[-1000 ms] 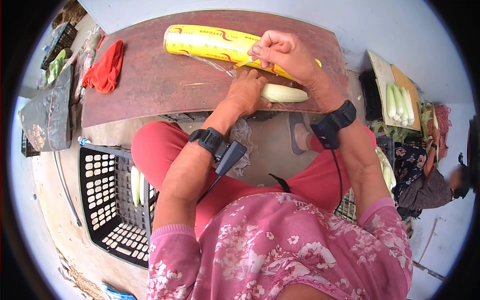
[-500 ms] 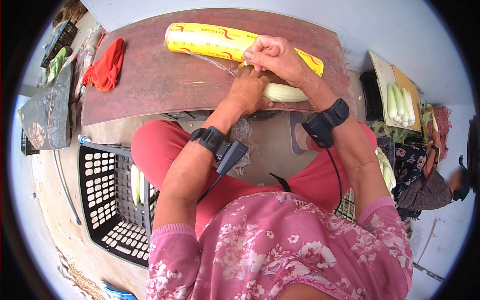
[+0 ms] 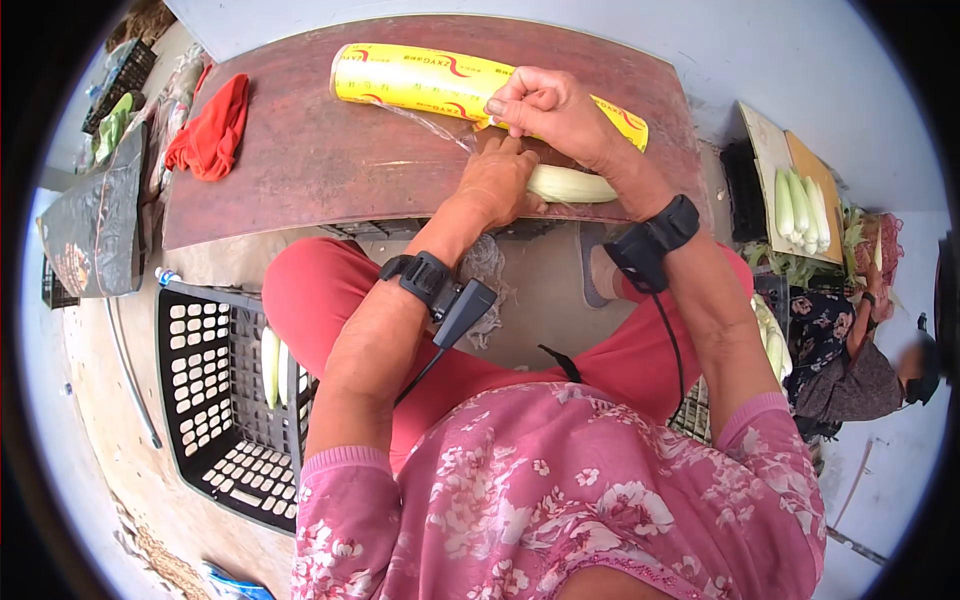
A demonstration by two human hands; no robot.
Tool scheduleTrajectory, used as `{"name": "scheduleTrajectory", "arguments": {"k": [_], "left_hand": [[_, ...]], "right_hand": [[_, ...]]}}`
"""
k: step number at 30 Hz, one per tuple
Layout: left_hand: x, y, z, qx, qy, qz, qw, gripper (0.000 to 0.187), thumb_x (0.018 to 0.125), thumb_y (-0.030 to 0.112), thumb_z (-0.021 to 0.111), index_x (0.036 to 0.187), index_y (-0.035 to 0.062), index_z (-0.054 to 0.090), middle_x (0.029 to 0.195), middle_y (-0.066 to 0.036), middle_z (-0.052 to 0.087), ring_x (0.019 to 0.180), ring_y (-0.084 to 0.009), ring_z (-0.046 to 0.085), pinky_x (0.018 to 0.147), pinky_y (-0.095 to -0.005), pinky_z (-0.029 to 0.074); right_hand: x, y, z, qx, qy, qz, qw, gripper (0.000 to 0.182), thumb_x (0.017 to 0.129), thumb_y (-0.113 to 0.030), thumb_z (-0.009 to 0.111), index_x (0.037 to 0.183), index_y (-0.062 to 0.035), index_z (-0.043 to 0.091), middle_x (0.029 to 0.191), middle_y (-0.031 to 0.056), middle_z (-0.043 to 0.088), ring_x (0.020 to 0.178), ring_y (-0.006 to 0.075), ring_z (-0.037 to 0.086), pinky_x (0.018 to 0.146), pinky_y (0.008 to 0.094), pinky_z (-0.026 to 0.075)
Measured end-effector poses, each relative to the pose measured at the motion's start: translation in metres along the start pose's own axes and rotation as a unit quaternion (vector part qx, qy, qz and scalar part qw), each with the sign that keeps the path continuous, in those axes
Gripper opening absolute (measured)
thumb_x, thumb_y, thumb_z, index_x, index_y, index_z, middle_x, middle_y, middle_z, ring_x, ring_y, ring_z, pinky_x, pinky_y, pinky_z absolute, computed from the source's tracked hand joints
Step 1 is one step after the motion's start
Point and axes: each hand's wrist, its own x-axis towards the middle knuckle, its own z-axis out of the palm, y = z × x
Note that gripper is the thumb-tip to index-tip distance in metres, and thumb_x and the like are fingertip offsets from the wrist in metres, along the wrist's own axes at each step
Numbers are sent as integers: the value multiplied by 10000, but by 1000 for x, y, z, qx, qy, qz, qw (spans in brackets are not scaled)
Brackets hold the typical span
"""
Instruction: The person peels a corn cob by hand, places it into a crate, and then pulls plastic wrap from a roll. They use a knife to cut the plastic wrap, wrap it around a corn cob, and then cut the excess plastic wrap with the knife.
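Note:
A roll of cling film [image 3: 420,80] with a yellow printed wrapper lies across the far part of the table. Clear film [image 3: 430,122] stretches in a creased strip from the roll towards my left hand [image 3: 497,180]. That hand is closed over the left end of a pale green zucchini [image 3: 572,184] on the table, its fingertips by the film. My right hand [image 3: 545,105] is pinched just above, in front of the roll. A small yellow-orange bit shows at its fingertips, too small to name. My right wrist partly covers the zucchini's right end.
A red cloth [image 3: 210,130] lies on the table's [image 3: 290,185] left side. A black crate [image 3: 200,375] with zucchini stands at lower left. More zucchini [image 3: 800,210] lie on a board at right, near another person [image 3: 850,375]. Wrist straps with a cable are on my arms.
My right hand has shifted slightly upward and stays pinched. The small white-tipped thing at its fingertips shows less now. My left hand and the zucchini have hardly moved.

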Motion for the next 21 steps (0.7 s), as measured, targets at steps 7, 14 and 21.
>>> {"name": "scheduleTrajectory", "arguments": {"k": [7,14,21], "left_hand": [[1,-4,6,13,36,24,999,603,707,309,810,1214,59,602,1349,-167,486,1274,-351,429,1049,-445,390],[3,-10,13,-20,93,34,995,618,687,336,824,1184,45,599,1322,-160,501,1275,-331,433,1071,-418,372],[9,-13,25,-45,30,11,998,738,654,249,856,1267,30,509,1303,-150,515,1226,-309,486,1056,-384,391]], "right_hand": [[1,-1,2,-30,14,-2,999,192,912,-212,682,835,-48,617,703,-20,610,633,10,513,555,184,408],[-1,-3,21,-102,-43,-79,991,175,885,-141,700,795,-21,611,812,22,671,793,85,600,734,251,494],[-9,-11,26,-30,-130,-50,990,186,893,-113,682,776,-21,572,869,31,669,811,93,599,736,248,490]]}}
